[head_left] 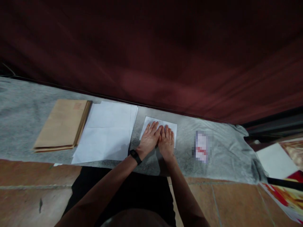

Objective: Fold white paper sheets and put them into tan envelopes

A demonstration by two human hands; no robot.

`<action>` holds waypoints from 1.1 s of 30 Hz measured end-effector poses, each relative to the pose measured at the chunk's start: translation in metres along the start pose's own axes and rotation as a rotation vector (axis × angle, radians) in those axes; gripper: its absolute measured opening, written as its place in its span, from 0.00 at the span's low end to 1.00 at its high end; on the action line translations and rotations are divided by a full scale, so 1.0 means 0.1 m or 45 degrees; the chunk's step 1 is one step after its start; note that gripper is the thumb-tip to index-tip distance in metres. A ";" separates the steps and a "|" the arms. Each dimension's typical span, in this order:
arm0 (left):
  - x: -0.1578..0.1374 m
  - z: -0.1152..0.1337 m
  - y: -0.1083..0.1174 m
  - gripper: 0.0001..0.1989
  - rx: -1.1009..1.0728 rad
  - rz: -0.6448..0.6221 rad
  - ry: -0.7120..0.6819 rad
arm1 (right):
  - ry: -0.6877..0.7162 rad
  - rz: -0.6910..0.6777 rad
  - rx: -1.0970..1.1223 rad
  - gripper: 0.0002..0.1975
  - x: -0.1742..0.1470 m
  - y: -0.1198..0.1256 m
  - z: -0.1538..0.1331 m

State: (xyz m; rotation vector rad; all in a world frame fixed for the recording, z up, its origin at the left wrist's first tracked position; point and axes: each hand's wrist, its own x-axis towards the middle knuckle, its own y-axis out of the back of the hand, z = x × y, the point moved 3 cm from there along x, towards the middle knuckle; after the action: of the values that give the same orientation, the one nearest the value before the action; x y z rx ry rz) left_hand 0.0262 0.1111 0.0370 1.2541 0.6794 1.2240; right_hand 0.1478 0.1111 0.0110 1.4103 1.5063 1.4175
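On the grey-covered worktop, resting left hand and right hand flat, palms down, just beside each other on a small white paper, right of larger white sheets and a brown paper stack.

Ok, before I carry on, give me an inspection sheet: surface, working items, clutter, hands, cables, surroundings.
Surface: grey cloth, creased towards the right end.
Working items: small white sheet at centre; larger white sheets left of it; brown paper stack farther left.
Clutter: pixelated item on the right, unidentifiable.
Hands: left hand and right hand flat, side by side, on the small white sheet.
Cables: none clear; thin line at far left, too dark to tell.
Surroundings: dark red fabric behind, tiled floor below, colourful print lower right.
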 end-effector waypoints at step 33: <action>0.02 -0.15 -0.18 0.28 0.047 0.007 0.001 | 0.014 0.041 0.094 0.24 0.29 -0.04 0.02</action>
State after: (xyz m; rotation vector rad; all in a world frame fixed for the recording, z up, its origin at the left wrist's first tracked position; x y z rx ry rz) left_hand 0.0190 0.1202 0.0165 1.2866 0.7021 1.2212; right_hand 0.1417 0.1393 0.0128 1.4793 1.5643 1.4040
